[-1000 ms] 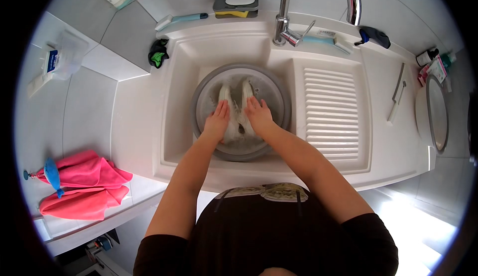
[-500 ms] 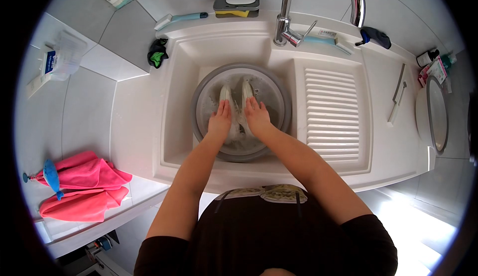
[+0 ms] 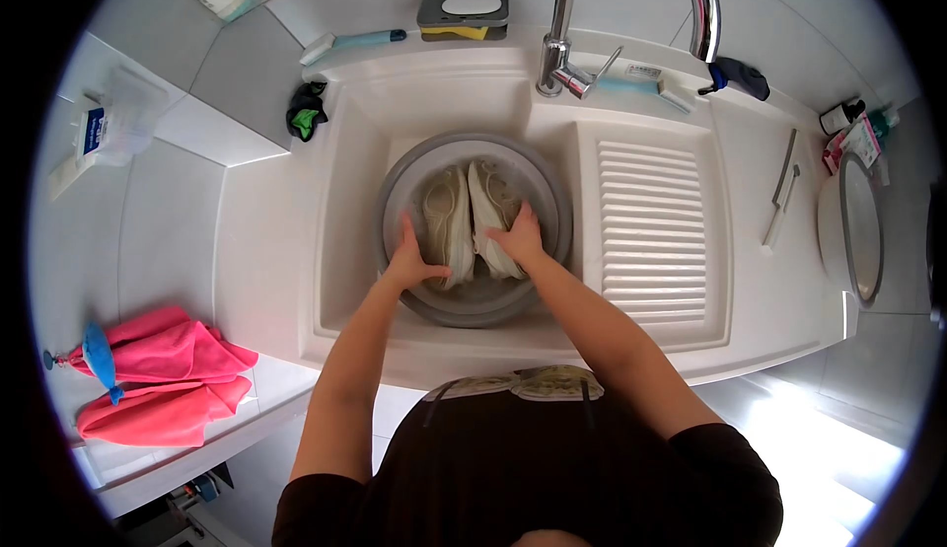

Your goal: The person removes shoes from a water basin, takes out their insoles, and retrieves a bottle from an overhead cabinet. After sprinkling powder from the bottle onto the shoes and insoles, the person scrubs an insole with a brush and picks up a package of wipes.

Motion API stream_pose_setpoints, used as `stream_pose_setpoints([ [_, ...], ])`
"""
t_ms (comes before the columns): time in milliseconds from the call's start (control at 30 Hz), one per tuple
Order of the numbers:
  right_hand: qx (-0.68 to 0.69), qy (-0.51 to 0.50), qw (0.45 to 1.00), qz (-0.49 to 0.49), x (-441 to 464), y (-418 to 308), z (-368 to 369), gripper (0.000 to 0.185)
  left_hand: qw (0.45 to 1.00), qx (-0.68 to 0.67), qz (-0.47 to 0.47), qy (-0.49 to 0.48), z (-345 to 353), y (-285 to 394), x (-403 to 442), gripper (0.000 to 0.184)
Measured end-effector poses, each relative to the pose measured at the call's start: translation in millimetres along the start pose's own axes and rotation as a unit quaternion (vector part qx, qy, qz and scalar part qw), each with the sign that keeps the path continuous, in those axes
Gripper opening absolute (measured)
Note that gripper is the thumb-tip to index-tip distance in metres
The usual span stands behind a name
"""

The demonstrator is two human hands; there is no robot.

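A half second ago, my left grip (image 3: 407, 259) and my right grip (image 3: 523, 241) lay from above on the shoes; now they have moved apart, to the outer sides. The left shoe (image 3: 444, 217) and the right shoe (image 3: 503, 207) are in the grey-rimmed basin (image 3: 475, 320), inside the sink (image 3: 347, 212), and their laced uppers have come clearly into view. My left grip is wide open, thumb at the near end of the left shoe, fingers along its left side. My right grip spans the near half of the right shoe, thumb across it; whether it presses firmly, I cannot tell. I judge that this change means handling the shoes from their sides, no more pressing from above.
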State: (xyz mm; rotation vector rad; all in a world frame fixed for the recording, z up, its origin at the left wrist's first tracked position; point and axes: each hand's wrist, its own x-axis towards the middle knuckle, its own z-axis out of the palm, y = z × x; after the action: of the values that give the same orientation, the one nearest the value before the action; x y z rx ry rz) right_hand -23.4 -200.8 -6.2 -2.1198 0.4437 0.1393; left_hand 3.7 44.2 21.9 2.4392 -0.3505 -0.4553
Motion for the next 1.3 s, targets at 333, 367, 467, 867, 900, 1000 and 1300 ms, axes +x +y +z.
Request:
stream_pose_setpoints([
  [333,-0.150,-0.173,0.960,0.159,12,-34,-22,0.104,0.985,-0.020,-0.164,-0.046,19,23,35,0.085],
  [367,-0.187,-0.178,0.952,0.166,13,-38,-23,0.104,0.978,0.040,-0.197,-0.056,19,29,38,0.082],
  [467,-0.215,-0.172,0.949,0.155,17,-34,-18,0.101,0.961,0.072,-0.250,-0.093,17,45,41,0.081],
  [867,-0.225,-0.185,0.944,0.155,15,-44,-17,0.098,0.957,0.089,-0.269,-0.059,33,41,45,0.077],
  [900,-0.224,-0.178,0.947,0.148,12,-46,-17,0.098,0.959,0.089,-0.264,-0.051,33,39,44,0.077],
  [1000,-0.225,-0.133,0.955,0.137,1,-51,-18,0.101,0.971,0.116,-0.200,-0.055,32,31,43,0.082],
  [1300,-0.205,-0.108,0.971,0.063,-40,-63,-41,0.090,0.949,-0.018,-0.289,0.123,40,50,-8,0.088],
])
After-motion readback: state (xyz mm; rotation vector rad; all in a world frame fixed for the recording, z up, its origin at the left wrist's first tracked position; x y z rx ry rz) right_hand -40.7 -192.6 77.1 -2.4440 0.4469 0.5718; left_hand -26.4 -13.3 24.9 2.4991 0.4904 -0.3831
